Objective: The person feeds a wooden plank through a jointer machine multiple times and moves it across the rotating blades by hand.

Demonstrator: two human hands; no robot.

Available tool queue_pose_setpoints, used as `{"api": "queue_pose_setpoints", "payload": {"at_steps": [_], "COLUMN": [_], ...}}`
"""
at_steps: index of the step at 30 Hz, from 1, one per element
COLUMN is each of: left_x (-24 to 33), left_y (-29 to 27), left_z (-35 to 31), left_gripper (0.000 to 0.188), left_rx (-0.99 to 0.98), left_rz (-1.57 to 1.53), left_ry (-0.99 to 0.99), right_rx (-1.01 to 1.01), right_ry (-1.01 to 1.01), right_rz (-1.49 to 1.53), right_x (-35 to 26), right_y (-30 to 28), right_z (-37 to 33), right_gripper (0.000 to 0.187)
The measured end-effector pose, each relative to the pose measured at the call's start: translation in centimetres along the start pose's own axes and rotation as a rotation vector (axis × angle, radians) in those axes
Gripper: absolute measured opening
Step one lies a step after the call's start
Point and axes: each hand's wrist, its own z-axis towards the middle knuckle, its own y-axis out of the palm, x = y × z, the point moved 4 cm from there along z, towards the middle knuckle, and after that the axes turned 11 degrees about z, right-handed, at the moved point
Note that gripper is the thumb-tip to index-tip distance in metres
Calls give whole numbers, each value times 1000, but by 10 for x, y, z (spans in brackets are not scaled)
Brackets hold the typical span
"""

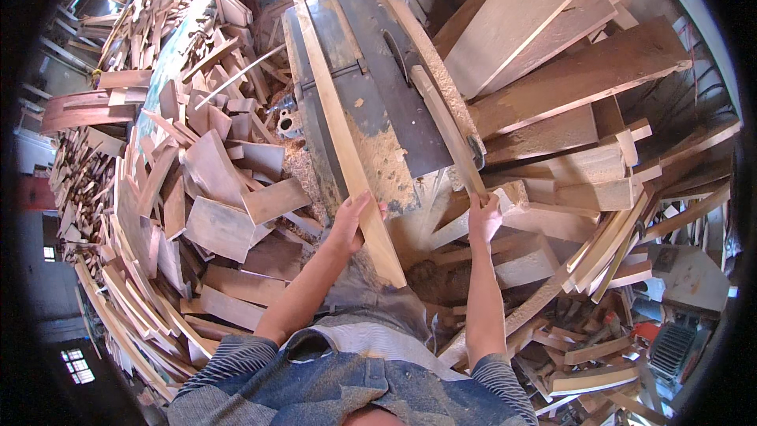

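Note:
My left hand [348, 221] is closed around the near part of a long pale wooden board [335, 118]. That board lies lengthwise over the left side of a dark saw table [386, 126], its near end sticking out past the table edge. In my right hand [484, 218] is the near end of a shorter, narrow wood strip [445, 126]. The strip lies beside a sawdust-covered wooden guide rail [434, 59] on the table's right side. Just beyond the strip's far end is a dark curved saw blade [394, 51]. Sawdust [382, 162] covers the table's near part.
Heaped wood offcuts [217, 173] crowd the left. Wide planks [579, 75] rise at the right, close to the table. More stacked strips [607, 244] and a grey motor [672, 349] stand at the lower right. A thin stick [236, 79] juts toward the table's left side.

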Motion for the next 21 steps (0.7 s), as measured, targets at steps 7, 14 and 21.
{"api": "queue_pose_setpoints", "payload": {"at_steps": [7, 14, 21], "left_x": [-7, -15, -6], "left_y": [-17, -17, -13], "left_z": [-5, -2, -3], "left_gripper": [31, 30, 29], "left_rx": [67, 39, 7], "left_rz": [-1, 21, 32], "left_ry": [-2, -18, 14], "right_rx": [-278, -334, -232], "right_ry": [226, 231, 25], "right_rz": [-234, -395, -287], "right_x": [30, 43, 15], "right_y": [-124, -205, -36], "right_z": [-118, -187, -40], "right_gripper": [26, 30, 32]}}
